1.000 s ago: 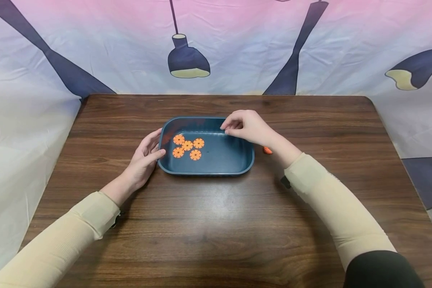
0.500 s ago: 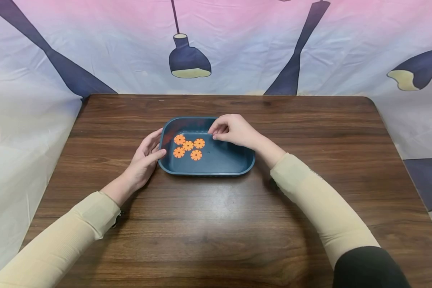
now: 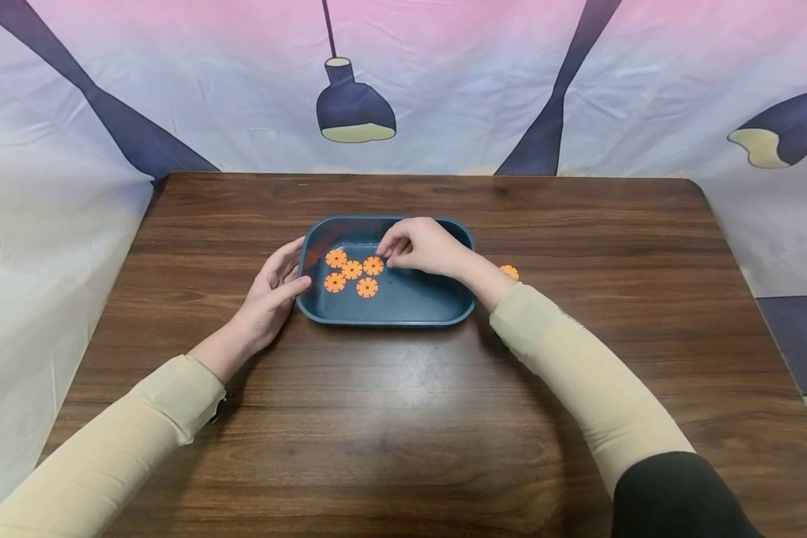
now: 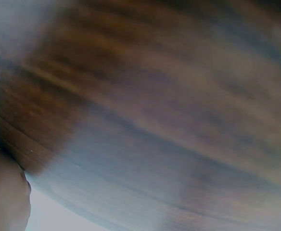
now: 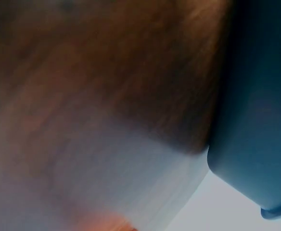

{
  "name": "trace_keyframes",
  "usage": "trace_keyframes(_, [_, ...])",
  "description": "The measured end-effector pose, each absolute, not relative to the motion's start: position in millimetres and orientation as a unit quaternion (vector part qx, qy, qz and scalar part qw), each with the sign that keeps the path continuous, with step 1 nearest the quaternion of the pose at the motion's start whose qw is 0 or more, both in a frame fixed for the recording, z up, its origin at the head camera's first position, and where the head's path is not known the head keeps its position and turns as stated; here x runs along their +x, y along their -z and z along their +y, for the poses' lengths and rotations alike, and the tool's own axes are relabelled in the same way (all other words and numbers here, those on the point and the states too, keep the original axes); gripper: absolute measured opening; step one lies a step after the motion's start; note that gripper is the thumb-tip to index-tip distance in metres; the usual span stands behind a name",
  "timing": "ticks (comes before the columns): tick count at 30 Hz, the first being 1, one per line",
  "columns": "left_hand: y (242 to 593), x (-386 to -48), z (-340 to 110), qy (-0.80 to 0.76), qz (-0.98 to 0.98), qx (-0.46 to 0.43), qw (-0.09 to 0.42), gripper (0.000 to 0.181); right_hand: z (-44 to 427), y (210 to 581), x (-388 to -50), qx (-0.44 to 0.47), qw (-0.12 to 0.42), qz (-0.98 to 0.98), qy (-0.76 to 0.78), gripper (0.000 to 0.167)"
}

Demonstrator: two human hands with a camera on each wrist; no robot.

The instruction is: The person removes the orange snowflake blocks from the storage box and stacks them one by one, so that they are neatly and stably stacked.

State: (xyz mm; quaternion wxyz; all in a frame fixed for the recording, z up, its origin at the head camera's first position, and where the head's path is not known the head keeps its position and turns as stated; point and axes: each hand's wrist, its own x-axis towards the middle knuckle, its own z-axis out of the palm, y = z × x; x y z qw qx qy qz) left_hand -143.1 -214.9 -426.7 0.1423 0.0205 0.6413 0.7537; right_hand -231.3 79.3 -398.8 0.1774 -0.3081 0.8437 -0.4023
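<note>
A dark blue rectangular tray (image 3: pixel 383 323) with rounded corners sits on the wooden table. My left hand (image 3: pixel 262 306) grips its left end, thumb over the rim and fingers along the outside. Inside, on the left half, lie several orange notched discs (image 3: pixel 353 270), flat, like small gear wheels. My right hand (image 3: pixel 425 246) is over the tray with bent fingers and thumb close together, just right of the upper right disc (image 3: pixel 373 265). Whether anything is between those fingertips does not show. The right wrist view shows the tray's outer wall (image 5: pixel 256 120).
Right of the tray, another orange notched piece (image 3: pixel 509 271) lies on the table (image 3: pixel 403 418), partly behind my right forearm. An orange blur (image 5: pixel 109 224) shows low in the right wrist view. A cloth backdrop (image 3: pixel 444 90) with printed lamps hangs behind the table.
My right hand has moved left and slightly down, from the tray's far right rim to beside the discs. My left hand, the tray and the discs in it stay put.
</note>
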Motion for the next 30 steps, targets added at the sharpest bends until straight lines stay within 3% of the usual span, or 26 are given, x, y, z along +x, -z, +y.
trace_keyframes(30, [424,-143,-215,-0.753,0.643,0.024,0.139,0.058,61,408,-235,-0.377,0.171,0.861,0.294,0.04])
